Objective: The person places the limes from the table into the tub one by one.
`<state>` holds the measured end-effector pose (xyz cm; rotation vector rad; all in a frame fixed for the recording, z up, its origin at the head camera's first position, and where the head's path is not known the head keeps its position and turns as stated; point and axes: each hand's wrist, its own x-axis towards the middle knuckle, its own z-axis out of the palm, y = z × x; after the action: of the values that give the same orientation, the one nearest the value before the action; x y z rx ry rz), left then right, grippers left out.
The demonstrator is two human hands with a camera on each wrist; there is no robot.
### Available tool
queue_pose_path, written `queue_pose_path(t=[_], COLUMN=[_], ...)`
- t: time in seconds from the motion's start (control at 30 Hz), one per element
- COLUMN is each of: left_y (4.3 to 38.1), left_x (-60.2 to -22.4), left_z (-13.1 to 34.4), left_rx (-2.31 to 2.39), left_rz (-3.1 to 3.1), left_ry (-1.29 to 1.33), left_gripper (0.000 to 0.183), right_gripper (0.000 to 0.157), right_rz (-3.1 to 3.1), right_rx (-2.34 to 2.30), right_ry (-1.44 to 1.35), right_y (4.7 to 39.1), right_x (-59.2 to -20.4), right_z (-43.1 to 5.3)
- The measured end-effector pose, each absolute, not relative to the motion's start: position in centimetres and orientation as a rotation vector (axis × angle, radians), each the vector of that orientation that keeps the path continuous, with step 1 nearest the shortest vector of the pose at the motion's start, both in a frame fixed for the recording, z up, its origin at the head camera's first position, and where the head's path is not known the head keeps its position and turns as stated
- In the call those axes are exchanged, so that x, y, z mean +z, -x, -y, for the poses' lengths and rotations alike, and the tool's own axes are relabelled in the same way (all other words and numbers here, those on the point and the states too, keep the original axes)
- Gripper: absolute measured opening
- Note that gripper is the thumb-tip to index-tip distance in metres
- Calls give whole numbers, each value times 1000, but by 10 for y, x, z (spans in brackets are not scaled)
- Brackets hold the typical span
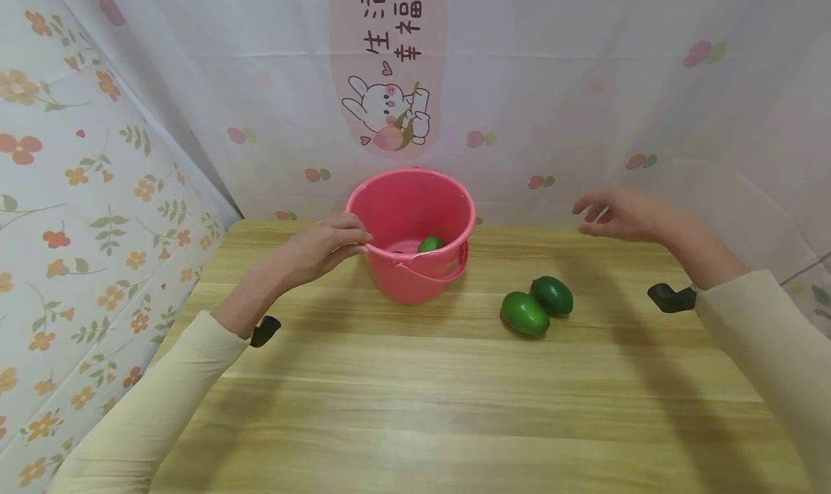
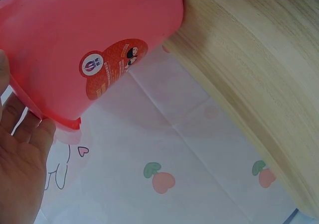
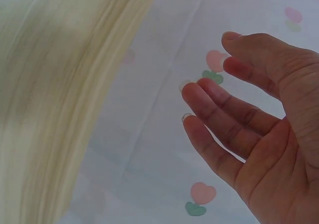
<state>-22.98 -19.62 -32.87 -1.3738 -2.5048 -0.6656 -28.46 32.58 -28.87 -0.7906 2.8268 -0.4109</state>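
Note:
A pink bucket (image 1: pixel 415 276) stands upright near the table's back edge, its handle hanging down at the front right. My left hand (image 1: pixel 322 247) grips the bucket's left rim, fingers over the edge; the left wrist view shows the same hold beside a red label (image 2: pixel 112 67). Inside the bucket lies a green lime (image 1: pixel 431 244), with a sliver of something dark beside it. On the table to the right, a bright green lime (image 1: pixel 524 314) touches a darker green one (image 1: pixel 552 296). Above and right of them, my right hand (image 1: pixel 620 214) hovers with relaxed, slightly bent fingers and holds nothing.
The wooden table (image 1: pixel 415 400) ends at a printed white curtain (image 1: pixel 571 104) close behind the bucket. A flowered cloth (image 1: pixel 84 213) hangs along the left side. Black wrist mounts (image 1: pixel 671 298) stick out near both sleeves.

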Motion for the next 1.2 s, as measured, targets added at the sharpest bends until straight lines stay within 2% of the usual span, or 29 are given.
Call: queue_pose_path(t=[0.77,1.2], left_y=[230,229], left_x=[-329,-329], left_z=[196,196], left_rx=[-664,-670], left_rz=[2464,2470], left_ry=[1392,1395], left_gripper=[16,16], right_gripper=[34,40], right_rz=[-2728,-2628], right_rx=[-511,-553], right_ry=[791,766], right_y=[274,264], right_x=[-324,-345], right_z=[-327,-318])
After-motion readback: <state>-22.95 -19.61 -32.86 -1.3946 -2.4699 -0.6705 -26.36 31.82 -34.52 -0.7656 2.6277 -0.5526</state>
